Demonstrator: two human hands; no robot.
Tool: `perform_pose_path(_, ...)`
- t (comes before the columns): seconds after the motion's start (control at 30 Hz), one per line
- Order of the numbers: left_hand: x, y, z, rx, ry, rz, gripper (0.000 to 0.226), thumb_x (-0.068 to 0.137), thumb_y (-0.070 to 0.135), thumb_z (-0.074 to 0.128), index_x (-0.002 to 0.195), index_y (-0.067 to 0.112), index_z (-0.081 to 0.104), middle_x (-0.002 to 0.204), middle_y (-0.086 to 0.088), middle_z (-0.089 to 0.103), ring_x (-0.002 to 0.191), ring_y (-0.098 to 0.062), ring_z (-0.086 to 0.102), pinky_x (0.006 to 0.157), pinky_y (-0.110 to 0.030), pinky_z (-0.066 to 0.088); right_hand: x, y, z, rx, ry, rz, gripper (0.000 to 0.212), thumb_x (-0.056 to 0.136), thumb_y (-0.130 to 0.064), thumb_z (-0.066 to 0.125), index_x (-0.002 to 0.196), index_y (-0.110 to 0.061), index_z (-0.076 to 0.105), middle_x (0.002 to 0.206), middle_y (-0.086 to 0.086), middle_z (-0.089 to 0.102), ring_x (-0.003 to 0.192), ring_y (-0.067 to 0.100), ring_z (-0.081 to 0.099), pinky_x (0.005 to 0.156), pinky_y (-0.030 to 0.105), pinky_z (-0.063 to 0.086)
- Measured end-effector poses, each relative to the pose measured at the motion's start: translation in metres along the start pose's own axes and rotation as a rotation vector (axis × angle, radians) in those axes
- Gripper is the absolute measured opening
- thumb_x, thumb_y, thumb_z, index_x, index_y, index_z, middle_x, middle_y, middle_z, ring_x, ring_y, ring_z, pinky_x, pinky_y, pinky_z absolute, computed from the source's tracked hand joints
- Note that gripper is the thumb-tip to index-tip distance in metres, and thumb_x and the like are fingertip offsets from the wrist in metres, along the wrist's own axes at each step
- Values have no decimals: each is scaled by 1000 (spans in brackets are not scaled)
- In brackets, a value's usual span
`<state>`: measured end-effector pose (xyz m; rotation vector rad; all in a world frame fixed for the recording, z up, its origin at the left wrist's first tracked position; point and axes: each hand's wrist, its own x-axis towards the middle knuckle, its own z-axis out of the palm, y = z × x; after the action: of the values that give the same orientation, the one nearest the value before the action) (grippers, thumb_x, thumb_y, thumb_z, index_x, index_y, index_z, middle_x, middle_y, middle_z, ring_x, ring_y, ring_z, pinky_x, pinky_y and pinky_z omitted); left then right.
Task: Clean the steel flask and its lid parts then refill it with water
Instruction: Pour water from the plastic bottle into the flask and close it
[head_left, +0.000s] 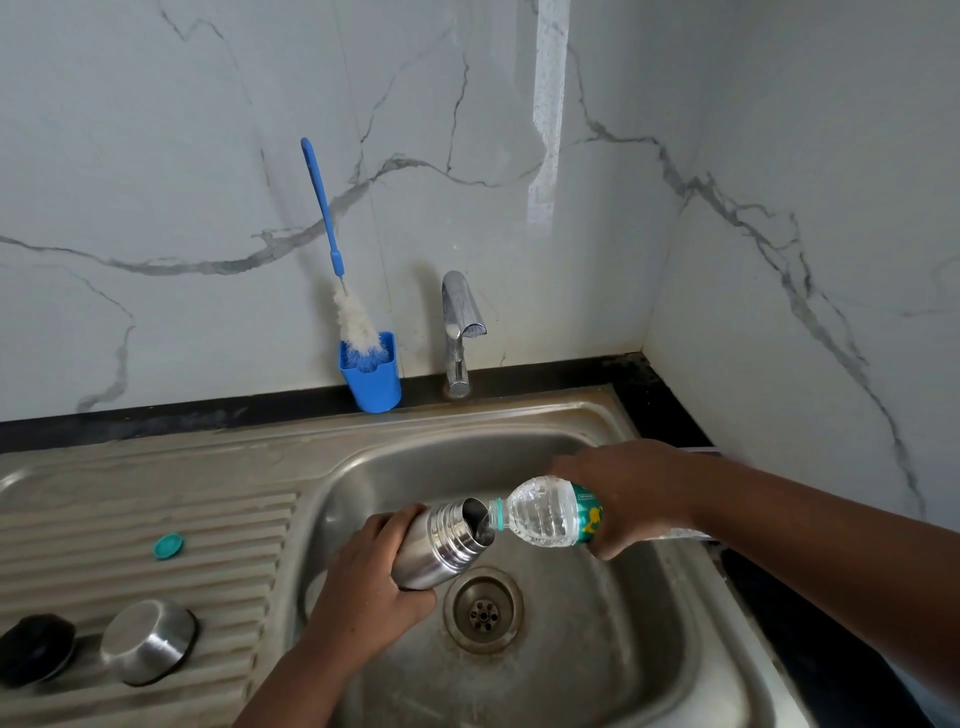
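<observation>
My left hand (363, 577) grips the steel flask (447, 540), which is tilted over the sink basin (597, 649) with its open mouth up and to the right. My right hand (628, 493) holds a clear plastic water bottle (550, 514) tipped down, its neck at the flask's mouth, and water runs in. On the ribbed drainboard at the left lie the steel cup lid (148, 642), upside down, and the black stopper (36, 649). The bottle's teal cap (169, 546) lies further back on the drainboard.
A blue holder (371, 382) with a long blue-handled bottle brush (332, 244) stands behind the sink against the marble wall. A chrome tap (460, 332) is beside it. The drain (483, 610) lies under the flask. A black counter edge (810, 623) runs along the right.
</observation>
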<state>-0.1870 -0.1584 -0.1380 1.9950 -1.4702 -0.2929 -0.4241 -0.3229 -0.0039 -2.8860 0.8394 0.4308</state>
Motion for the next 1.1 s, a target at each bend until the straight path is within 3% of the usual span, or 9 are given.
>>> perform_pose_path(0.6,-1,3,-4,15,-17,-12,84,52,41,66,134,38,50,116,22,47,106,-11,54,91,-37,46,0,-3,0,-2,1,-10,73,68,-41,78,130,-37,40,118,-10,57,100,12,57,82,29,49)
perform_pose_path(0.87,-3,1,-1,26,-13,-13,83,52,39,68,132,40,48,118,19,51,106,-14,55,90,-35,45,1,-3,1,-15,-3,-1,74,68,-40,77,131,-35,39,119,-9,57,89,8,48,76,26,45)
perform_pose_path(1.1,-2,0,-1,36,-20,-15,85,51,44,63,134,37,49,119,16,52,107,-14,55,92,-37,45,2,-4,1,-13,-1,-7,76,69,-40,78,133,-36,38,121,-9,57,101,11,55,77,26,44)
